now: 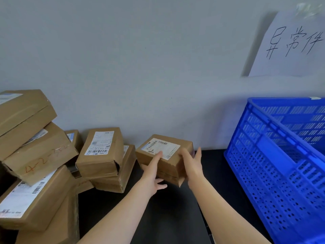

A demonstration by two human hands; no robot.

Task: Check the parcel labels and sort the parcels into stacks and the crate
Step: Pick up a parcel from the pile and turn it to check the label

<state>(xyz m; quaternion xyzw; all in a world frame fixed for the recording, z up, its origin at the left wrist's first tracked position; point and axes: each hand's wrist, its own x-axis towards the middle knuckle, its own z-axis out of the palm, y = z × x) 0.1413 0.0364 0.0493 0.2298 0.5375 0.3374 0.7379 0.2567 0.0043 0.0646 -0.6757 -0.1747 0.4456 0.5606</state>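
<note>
1. At the near left edge, a leaning pile of brown parcels [35,173] rises from the black table [172,217].
2. The left hand [153,176] grips the near left corner of a small parcel [174,164], one finger lying across its top and touching the white label [161,148], the others curled beneath.
3. The right hand [193,166] clasps the parcel's right end, thumb on the top edge and fingers up along the side.
4. The parcel is held above the table, label up, between the pile and the blue crate [263,164], well apart from the crate.
5. Further parcels [102,152] lie stacked just left of it.
6. A handwritten paper sheet [290,46] hangs on the wall above the crate.
</note>
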